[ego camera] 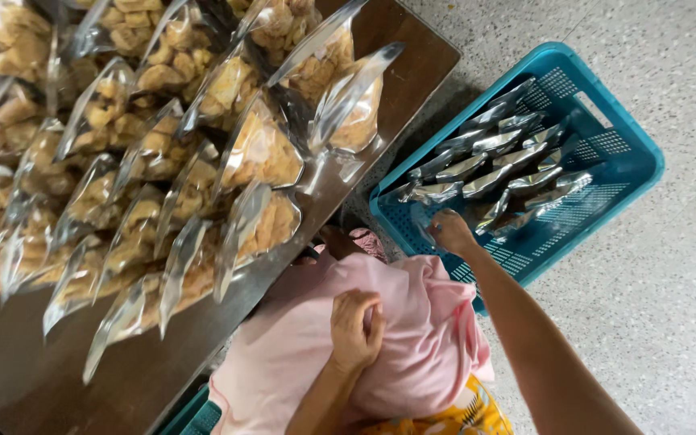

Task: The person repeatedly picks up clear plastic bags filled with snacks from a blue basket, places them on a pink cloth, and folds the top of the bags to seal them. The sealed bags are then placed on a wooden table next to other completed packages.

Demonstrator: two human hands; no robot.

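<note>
speckled floor beside steel surface | right hand reaches into blue crate, grip on foil pouches unclear | left hand pinches pink shirt | risk: crowded snack bags at edge could topple

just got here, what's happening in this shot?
A person reaches the right hand down into a blue crate on the floor, at the silvery pouches lined up inside. The left hand rests against their pink shirt. Beside them, a table is packed with clear bags of snacks.

Filled snack bags — steel table.
</note>
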